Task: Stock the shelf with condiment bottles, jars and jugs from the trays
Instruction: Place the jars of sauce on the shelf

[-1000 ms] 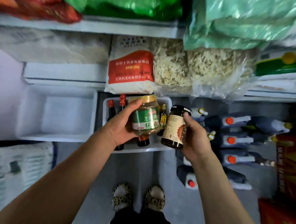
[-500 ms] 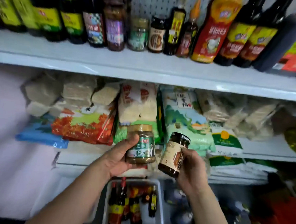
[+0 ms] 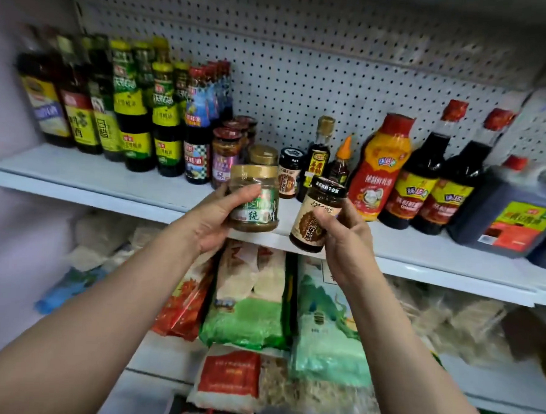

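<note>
Gold-lid jar (image 3: 255,199) gripped in left hand (image 3: 212,218), dark-lid jar (image 3: 317,214) in right hand (image 3: 347,242) — seat upright beside matching jars, shelf (image 3: 108,182) front — labels outward

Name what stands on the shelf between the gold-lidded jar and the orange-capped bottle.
In the head view: a black-lidded jar and a tall dark bottle, between the gold-lidded jar and orange-capped bottle.

Left hand (image 3: 212,218) grips a gold-lidded jar (image 3: 254,199) with a green label; right hand (image 3: 345,242) grips a black-lidded jar (image 3: 317,214) with a brown label, tilted slightly. Both are held up in front of the shelf (image 3: 108,185) edge, jars close but apart. Shelf carries dark bottles (image 3: 137,117) at left, small jars (image 3: 225,157) mid, a red squeeze bottle (image 3: 381,168) and a dark jug (image 3: 511,213) right. Pegboard (image 3: 304,69) behind. Bagged goods (image 3: 251,300) on the lower shelf.
</note>
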{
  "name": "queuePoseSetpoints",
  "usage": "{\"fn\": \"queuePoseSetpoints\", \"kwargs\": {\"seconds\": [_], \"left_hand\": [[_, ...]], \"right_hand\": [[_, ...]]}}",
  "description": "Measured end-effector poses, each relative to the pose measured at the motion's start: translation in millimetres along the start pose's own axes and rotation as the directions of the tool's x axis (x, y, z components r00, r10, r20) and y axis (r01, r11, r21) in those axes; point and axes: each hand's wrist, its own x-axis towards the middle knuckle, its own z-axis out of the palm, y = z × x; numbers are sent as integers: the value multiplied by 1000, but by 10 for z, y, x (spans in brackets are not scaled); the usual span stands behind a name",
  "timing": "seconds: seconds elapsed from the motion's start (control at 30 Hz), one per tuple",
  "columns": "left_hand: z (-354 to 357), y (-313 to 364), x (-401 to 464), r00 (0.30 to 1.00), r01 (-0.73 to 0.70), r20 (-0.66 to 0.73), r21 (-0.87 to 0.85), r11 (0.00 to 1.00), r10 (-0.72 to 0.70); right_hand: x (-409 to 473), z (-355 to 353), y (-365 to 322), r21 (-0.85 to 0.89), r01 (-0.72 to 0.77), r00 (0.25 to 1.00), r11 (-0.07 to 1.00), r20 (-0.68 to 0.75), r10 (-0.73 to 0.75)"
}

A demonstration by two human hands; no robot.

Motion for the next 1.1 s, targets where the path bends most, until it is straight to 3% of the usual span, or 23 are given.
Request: {"fn": "queuePoseSetpoints", "kwargs": {"seconds": [0.13, 0.3, 0.7, 0.8, 0.93, 1.1], "left_hand": [[-65, 31, 322, 995, -28, -94, 116, 993, 39], [-213, -63, 648, 990, -43, -123, 179, 983, 65], [-649, -207, 977, 993, -10, -100, 446, 895, 61], [-699, -229, 956, 983, -52, -115, 576, 816, 144], [-737, -371, 915, 918, -89, -242, 646, 758, 314], [-811, -383, 916, 931, -56, -239, 656, 753, 277]], "right_hand": [[407, -69, 143, -226, -7, 998, 974, -68, -9], [681, -34, 366, -305, -10, 995, 952, -100, -22], [982, 101, 582, -404, -30, 982, 914, -181, -48], [992, 63, 631, -445, -17, 980, 895, -184, -73], [960, -44, 714, -441, -20, 982, 897, -177, -65], [990, -97, 792, -443, -36, 980, 896, -191, -55]]}}
